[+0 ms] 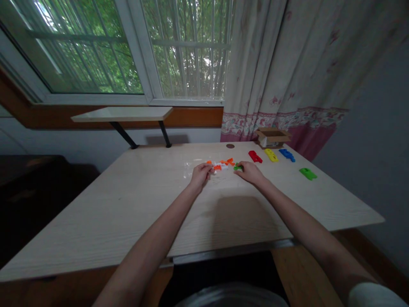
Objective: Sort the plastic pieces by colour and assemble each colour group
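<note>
My left hand is closed just above the table, its fingertips pinched at the left end of a small group of plastic pieces. An orange plastic piece shows right at those fingertips, and white pieces lie beside it. Further right in the group is another orange piece. My right hand pinches a small green plastic piece between thumb and fingers, a short way right of the group. The exact shapes of these pieces are too small to make out.
Along the table's right side lie flat red, yellow, blue and bright green plastic shapes. Behind them stands an open cardboard box by the curtain. A raised shelf stands at the back left, below the window.
</note>
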{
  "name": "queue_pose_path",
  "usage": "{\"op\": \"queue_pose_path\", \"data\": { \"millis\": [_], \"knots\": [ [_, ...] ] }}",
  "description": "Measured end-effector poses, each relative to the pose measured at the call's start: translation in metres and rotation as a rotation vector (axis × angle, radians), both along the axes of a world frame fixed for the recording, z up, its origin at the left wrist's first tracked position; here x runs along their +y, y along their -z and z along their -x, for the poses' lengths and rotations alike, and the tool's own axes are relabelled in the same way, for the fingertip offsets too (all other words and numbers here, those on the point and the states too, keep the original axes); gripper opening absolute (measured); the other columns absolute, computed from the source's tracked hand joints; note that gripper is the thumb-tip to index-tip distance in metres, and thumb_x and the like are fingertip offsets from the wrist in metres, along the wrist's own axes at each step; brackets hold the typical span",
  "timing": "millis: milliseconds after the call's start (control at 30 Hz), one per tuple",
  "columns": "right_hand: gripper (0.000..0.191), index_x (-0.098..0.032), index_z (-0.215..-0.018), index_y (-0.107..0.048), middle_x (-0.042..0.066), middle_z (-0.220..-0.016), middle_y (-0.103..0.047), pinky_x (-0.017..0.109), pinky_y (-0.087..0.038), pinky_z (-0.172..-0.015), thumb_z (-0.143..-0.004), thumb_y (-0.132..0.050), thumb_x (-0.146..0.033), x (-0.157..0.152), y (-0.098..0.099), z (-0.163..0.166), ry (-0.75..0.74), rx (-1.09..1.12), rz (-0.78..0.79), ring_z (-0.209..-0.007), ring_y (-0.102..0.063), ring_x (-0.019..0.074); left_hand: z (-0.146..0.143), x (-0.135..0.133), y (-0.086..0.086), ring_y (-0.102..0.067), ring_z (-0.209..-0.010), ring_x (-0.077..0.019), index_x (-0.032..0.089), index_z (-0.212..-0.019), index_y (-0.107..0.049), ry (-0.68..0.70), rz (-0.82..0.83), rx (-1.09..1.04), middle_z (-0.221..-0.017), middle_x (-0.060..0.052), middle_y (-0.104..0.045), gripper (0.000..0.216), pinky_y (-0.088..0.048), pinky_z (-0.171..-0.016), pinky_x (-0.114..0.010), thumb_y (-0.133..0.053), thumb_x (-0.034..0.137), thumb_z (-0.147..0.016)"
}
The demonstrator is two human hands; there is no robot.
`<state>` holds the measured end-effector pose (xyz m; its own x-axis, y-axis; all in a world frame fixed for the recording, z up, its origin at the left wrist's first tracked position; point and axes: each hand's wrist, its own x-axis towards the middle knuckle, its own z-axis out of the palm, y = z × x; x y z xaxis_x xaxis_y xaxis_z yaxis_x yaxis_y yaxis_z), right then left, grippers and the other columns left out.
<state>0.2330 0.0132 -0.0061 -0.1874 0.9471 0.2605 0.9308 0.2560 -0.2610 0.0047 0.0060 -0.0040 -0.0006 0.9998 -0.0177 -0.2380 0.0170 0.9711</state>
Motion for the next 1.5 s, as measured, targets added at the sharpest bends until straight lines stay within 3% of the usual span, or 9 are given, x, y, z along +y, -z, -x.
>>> {"op": "queue_pose_path", "data": {
  "millis": [133,267,400,600,700,833,1000,1300,1500],
  "knots": [
    [0.032,-0.017,-0.098,-0.065,0.01,-0.096,-0.069,0.029,-0.044,-0.074,-0.078,-0.058,-0.041,-0.004,-0.004,-0.004,0.076,-0.029,0.02,-0.087,-0.063,0.022,-0.001,-0.001,0.0,-0.035,-0.034,-0.0028,0.012,-0.066,-0.063,-0.007,0.011,0.015,-0.053,0.0,-0.06,0.018,-0.022,-0.036,-0.018,-0.067,0.029,-0.061],
    [0.025,-0.015,-0.094,-0.067,0.012,-0.098,-0.069,0.031,-0.043,-0.081,-0.08,-0.056,-0.033,-0.006,-0.007,-0.011,0.026,0.022,-0.027,-0.093,-0.061,0.0223,-0.002,-0.002,-0.003,-0.035,-0.034,-0.0034,0.013,-0.067,-0.063,-0.017,0.028,0.02,-0.052,0.0,-0.059,0.017,-0.022,-0.037,-0.018,-0.067,0.028,-0.062],
    [0.023,-0.016,-0.086,-0.069,0.01,-0.098,-0.068,0.034,-0.043,-0.085,-0.076,-0.061,-0.034,-0.003,-0.006,-0.01,-0.014,0.417,-0.066,-0.096,-0.06,0.0219,-0.003,-0.006,-0.009,-0.034,-0.035,-0.0035,0.013,-0.065,-0.062,-0.012,-0.003,0.035,-0.051,0.0,-0.058,0.017,-0.023,-0.038,-0.019,-0.068,0.028,-0.062],
    [0.025,-0.019,-0.084,-0.065,0.004,-0.08,-0.068,0.028,-0.047,-0.062,-0.071,-0.068,-0.04,-0.011,-0.004,0.016,-0.219,1.473,0.476,-0.067,-0.06,0.0137,-0.007,-0.011,-0.013,-0.035,-0.038,-0.0037,0.012,-0.069,-0.065,0.049,-0.057,0.014,-0.052,0.0,-0.059,0.03,-0.023,-0.04,-0.019,-0.076,0.036,-0.055],
    [0.021,-0.018,-0.081,-0.063,0.002,-0.076,-0.067,0.026,-0.048,-0.061,-0.07,-0.072,-0.034,-0.021,-0.003,0.029,-0.285,1.614,0.738,-0.062,-0.058,0.0106,-0.009,-0.014,-0.014,-0.042,-0.044,-0.0052,0.012,-0.082,-0.068,0.102,-0.073,-0.009,-0.063,-0.004,-0.065,0.043,-0.028,-0.042,-0.019,-0.079,0.04,-0.051],
    [0.02,-0.018,-0.08,-0.062,0.0,-0.072,-0.065,0.022,-0.046,-0.058,-0.071,-0.073,-0.031,-0.027,-0.002,0.036,-0.302,1.65,0.841,-0.058,-0.056,0.0079,-0.01,-0.017,-0.016,-0.046,-0.046,-0.0062,0.012,-0.087,-0.069,0.197,-0.074,-0.004,-0.067,-0.004,-0.066,0.048,-0.031,-0.044,-0.02,-0.082,0.038,-0.048],
    [0.024,-0.016,-0.076,-0.063,0.0,-0.07,-0.063,0.021,-0.042,-0.055,-0.067,-0.075,-0.036,-0.025,0.003,0.038,-0.3,1.599,0.771,-0.057,-0.053,0.0074,-0.012,-0.018,-0.013,-0.047,-0.046,-0.006,0.012,-0.083,-0.068,0.249,-0.079,-0.022,-0.062,-0.001,-0.063,0.042,-0.033,-0.044,-0.02,-0.081,0.032,-0.048],
    [0.031,-0.021,-0.087,-0.069,-0.001,-0.072,-0.064,0.022,-0.039,-0.056,-0.06,-0.076,-0.034,-0.02,0.006,0.047,-0.273,1.422,0.269,-0.059,-0.051,0.0081,-0.011,-0.014,-0.008,-0.042,-0.042,-0.0043,0.013,-0.079,-0.067,0.21,-0.082,-0.022,-0.056,0.002,-0.058,0.041,-0.029,-0.042,-0.019,-0.081,0.034,-0.048],
    [0.031,-0.02,-0.084,-0.068,-0.001,-0.071,-0.064,0.022,-0.037,-0.053,-0.059,-0.076,-0.037,-0.022,0.004,0.05,-0.217,1.453,0.257,-0.056,-0.048,0.0079,-0.01,-0.017,-0.012,-0.042,-0.042,-0.0038,0.012,-0.081,-0.068,0.236,-0.055,-0.028,-0.058,0.0,-0.06,0.04,-0.025,-0.041,-0.019,-0.08,0.035,-0.051]
  ]
}}
